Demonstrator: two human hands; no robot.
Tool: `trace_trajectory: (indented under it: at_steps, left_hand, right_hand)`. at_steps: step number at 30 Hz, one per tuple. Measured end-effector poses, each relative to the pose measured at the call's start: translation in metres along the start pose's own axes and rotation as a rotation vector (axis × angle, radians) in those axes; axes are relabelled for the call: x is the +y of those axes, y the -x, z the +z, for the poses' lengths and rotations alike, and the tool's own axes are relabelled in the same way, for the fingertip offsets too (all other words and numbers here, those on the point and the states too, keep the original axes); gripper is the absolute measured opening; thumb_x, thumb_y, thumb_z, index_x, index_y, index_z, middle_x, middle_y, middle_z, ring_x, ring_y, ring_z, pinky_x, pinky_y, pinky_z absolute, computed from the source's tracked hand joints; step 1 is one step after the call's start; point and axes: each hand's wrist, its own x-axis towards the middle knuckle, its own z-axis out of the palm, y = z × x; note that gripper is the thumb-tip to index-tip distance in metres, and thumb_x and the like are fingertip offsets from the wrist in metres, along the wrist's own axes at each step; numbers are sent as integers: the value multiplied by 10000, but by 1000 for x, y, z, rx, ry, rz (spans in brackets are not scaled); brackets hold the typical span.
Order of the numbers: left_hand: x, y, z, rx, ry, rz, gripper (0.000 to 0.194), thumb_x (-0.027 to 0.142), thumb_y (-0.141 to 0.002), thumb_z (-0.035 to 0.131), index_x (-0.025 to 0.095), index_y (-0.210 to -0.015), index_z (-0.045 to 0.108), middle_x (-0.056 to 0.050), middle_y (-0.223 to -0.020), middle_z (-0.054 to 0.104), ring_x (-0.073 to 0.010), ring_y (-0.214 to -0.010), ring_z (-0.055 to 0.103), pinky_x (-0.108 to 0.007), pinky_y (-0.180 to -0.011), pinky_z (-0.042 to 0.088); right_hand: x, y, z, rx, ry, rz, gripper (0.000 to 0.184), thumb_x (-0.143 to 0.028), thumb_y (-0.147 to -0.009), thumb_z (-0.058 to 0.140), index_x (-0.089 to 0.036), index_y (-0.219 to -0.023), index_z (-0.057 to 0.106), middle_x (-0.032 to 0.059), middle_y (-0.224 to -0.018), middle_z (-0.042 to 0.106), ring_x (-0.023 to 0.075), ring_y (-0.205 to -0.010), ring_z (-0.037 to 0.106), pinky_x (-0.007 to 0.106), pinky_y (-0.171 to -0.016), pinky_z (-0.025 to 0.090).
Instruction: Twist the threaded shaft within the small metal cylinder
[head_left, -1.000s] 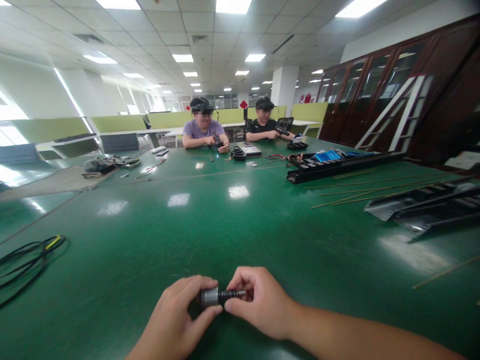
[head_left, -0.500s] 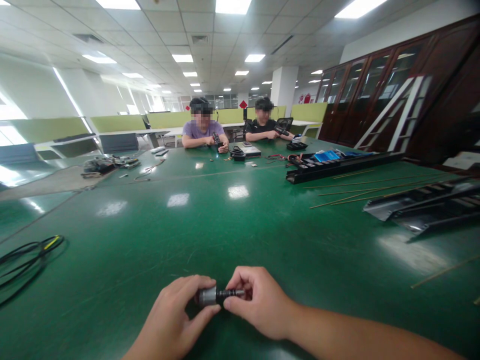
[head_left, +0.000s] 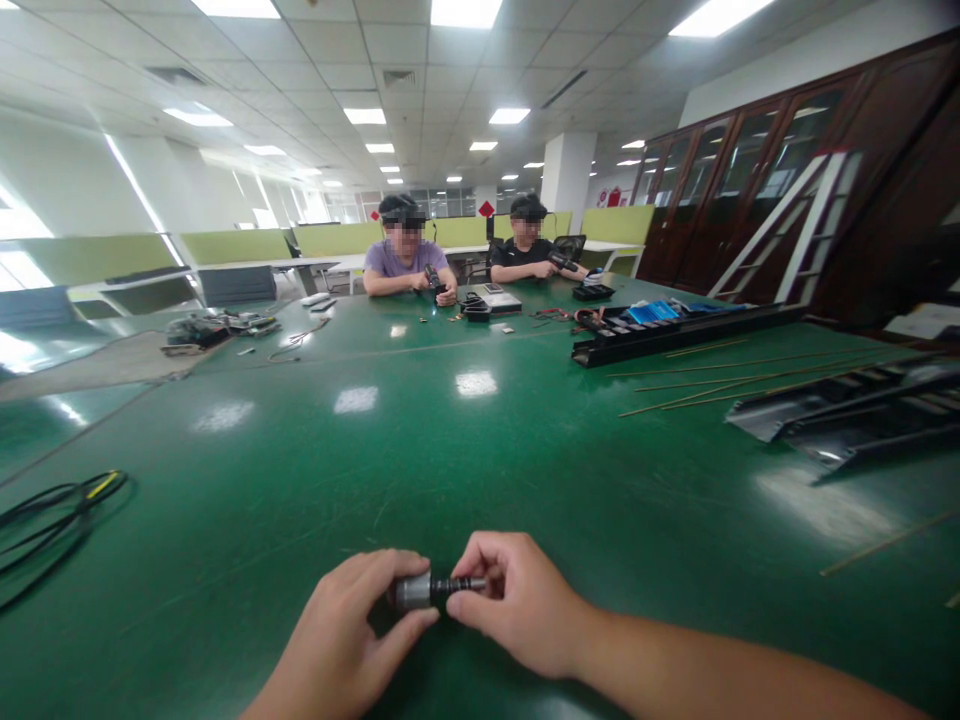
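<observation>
Near the table's front edge, my left hand (head_left: pixel 349 622) grips a silver cylindrical part (head_left: pixel 413 592) between thumb and fingers. A thin, dark, ringed stem (head_left: pixel 448 586) sticks out of its right end and lies level. Around the far end of this stem, my right hand (head_left: pixel 517 600) is closed, thumb in front and fingers curled behind. The stem's pale tip shows between the fingers. Most of the cylinder's left end is hidden by my left hand. Both hands are just over the green tabletop (head_left: pixel 375 480).
A coiled black cable (head_left: pixel 67 515) lies at left. Black metal channels (head_left: pixel 840 410) and thin rods (head_left: pixel 697 400) lie at right, with another channel (head_left: pixel 637 345) farther back. Across the table sit two people (head_left: pixel 405 260), each handling a dark tool. A ladder (head_left: pixel 810 225) stands by cabinets.
</observation>
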Motion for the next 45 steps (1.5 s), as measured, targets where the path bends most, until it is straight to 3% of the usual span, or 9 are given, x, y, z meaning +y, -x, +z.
trace_trajectory:
  at_steps: [45]
  left_hand:
    - [-9, 3, -2, -17, -1, -15, 281, 380, -881, 688, 304, -1139, 608, -9, -1057, 738, -212, -950, 718, -315, -831, 595]
  right_hand:
    - [-4, 0, 0, 14, -12, 32, 109, -187, -727, 699, -150, -780, 611, -56, -560, 502, 100, -506, 459, 222, -484, 315]
